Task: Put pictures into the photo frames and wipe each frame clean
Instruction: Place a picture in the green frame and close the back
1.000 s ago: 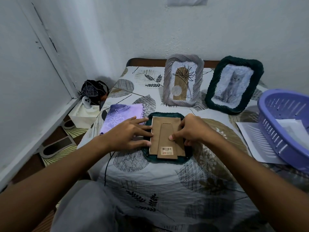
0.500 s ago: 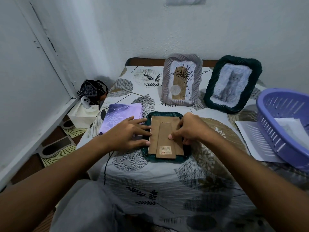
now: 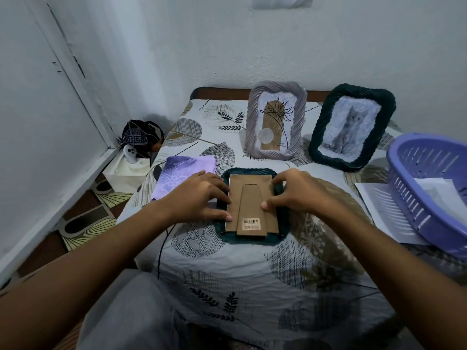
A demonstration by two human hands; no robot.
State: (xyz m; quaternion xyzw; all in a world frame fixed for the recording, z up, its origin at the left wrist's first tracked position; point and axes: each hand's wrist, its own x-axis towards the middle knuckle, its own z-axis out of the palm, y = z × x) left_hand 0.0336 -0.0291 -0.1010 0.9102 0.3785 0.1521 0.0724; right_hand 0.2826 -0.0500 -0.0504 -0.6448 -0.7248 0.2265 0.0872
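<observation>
A dark green frame (image 3: 252,238) lies face down near the middle of the patterned surface (image 3: 227,286), its cardboard back (image 3: 252,198) up. The left hand (image 3: 199,198) rests on its left edge, fingers curled round that rim; the right hand (image 3: 300,193) pinches the right edge, thumb on the card. The frame looks light and stiff, its front probably fragile, the card bendable. Best held by both woven side rims, not by the fold-out stand (image 3: 252,210).
</observation>
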